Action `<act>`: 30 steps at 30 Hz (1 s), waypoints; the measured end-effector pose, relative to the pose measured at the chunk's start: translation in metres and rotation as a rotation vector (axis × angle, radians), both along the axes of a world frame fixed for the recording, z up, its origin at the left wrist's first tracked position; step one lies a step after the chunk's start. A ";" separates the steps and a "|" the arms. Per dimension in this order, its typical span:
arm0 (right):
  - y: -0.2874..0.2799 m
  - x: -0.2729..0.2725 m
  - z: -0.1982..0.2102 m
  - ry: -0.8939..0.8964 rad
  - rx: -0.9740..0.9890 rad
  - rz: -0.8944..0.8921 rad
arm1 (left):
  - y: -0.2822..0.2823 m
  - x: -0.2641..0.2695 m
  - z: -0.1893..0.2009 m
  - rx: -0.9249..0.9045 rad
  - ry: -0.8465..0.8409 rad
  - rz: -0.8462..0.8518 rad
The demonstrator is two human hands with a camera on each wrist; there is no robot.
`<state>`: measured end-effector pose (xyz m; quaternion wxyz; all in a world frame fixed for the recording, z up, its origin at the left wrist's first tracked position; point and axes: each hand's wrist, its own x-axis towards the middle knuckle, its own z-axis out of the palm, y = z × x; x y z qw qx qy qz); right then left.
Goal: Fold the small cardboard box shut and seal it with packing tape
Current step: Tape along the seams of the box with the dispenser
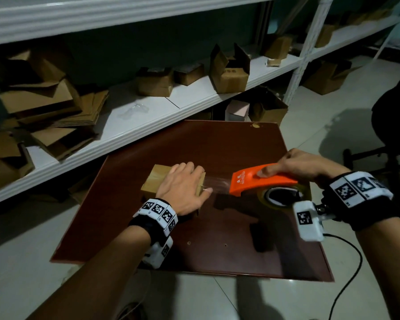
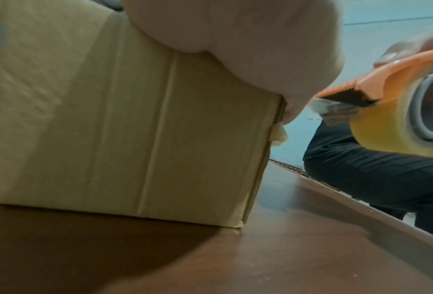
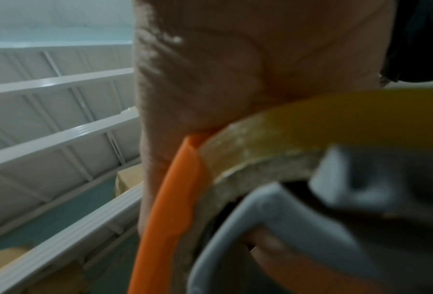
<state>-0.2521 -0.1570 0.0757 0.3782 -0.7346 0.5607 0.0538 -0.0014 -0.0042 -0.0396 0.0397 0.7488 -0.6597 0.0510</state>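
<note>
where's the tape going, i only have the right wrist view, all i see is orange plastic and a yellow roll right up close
Observer: A clear strip of tape runs from the orange dispenser in the right hand across to the small cardboard box.
Operator: is anything holding the box
Observer: Yes, the left hand lies flat on its top, thumb at the box edge nearest the dispenser.
Operator: box sitting flat or lifted
Observer: Flat. The left wrist view shows its bottom edge on the brown board.
Operator: dispenser touching the box
Observer: No, it is held off to the side, with only the strip bridging the gap.
</note>
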 end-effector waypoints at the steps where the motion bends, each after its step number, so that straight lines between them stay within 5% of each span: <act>1: 0.000 0.003 -0.002 0.012 0.001 -0.019 | 0.000 0.000 0.000 -0.003 -0.001 0.001; 30: 0.010 0.053 -0.036 0.093 0.161 0.010 | 0.004 -0.001 0.001 -0.001 -0.003 -0.003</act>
